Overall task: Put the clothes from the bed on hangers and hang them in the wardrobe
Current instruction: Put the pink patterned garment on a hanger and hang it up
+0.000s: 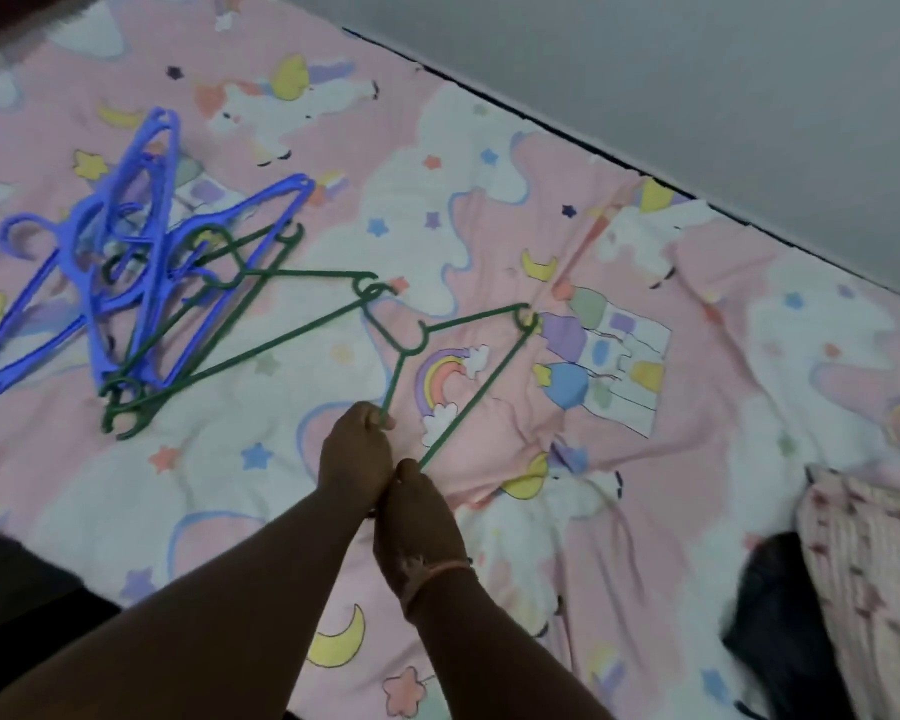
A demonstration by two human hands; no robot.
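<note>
Head view: bed [645, 511] with hanger pile [141, 283] toward its far left. Left hand [354, 454] and right hand [419, 517] both pinch one green hanger [453, 356] mid-bed. Step: picking a hanger. Next needs clothes [863, 569], near right edge.

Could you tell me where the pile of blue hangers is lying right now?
In the head view, the blue hangers lie on the bed sheet at upper left, overlapping the loose green hangers.

No readable text, label, brand or number shows anywhere.
</note>
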